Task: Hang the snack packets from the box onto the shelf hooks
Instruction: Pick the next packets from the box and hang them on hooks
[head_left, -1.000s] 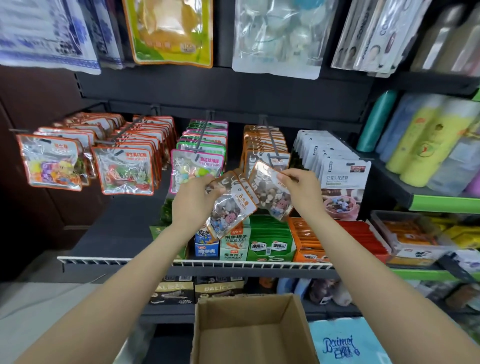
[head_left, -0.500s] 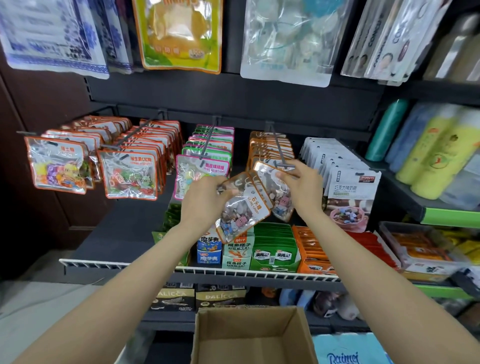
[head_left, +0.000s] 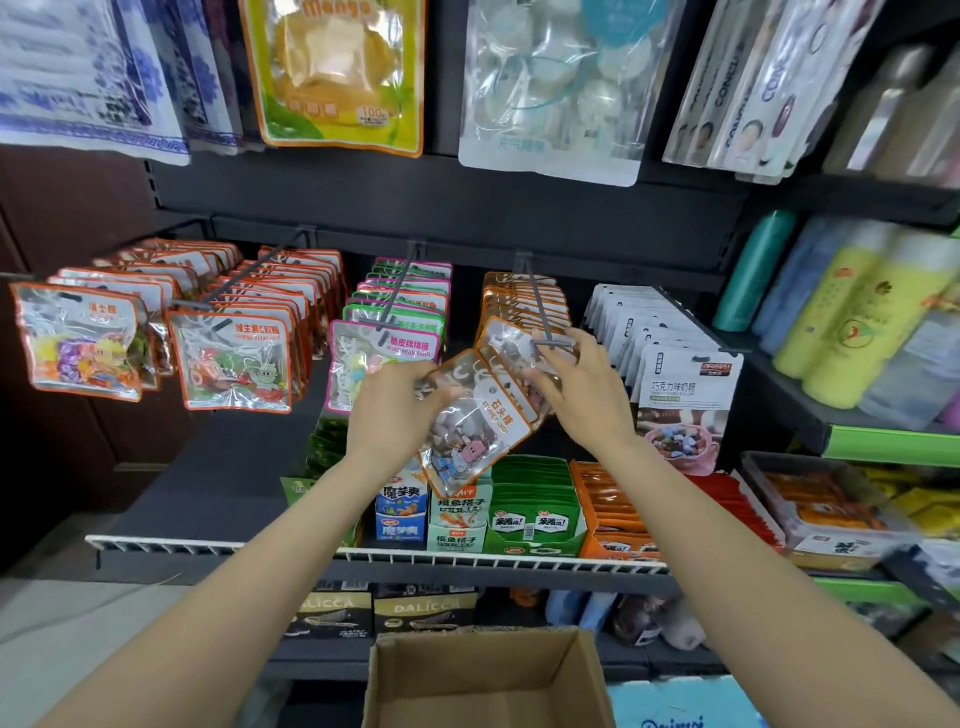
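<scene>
My left hand (head_left: 392, 410) grips a small stack of clear, orange-edged snack packets (head_left: 470, 426) with pebble-like candy inside, tilted in front of the shelf. My right hand (head_left: 576, 389) pinches the top of one more such packet (head_left: 511, 345) and holds it against the tip of a dark metal hook (head_left: 537, 306). Behind it on that hook hangs a row of the same orange packets (head_left: 519, 296). The brown cardboard box (head_left: 483, 680) stands open below my arms at the bottom edge.
Other hooks carry orange-edged gummy packets (head_left: 231, 358), pink and green packets (head_left: 387, 343) and grey-white packets (head_left: 685, 395). Boxed snacks (head_left: 535, 514) fill the shelf below. Bottles (head_left: 852, 312) stand at right. Large bags (head_left: 337, 73) hang above.
Both hands rose toward the hook. The right hand's packet went from level with the left-hand stack up to the hook's tip. The camera moved closer.
</scene>
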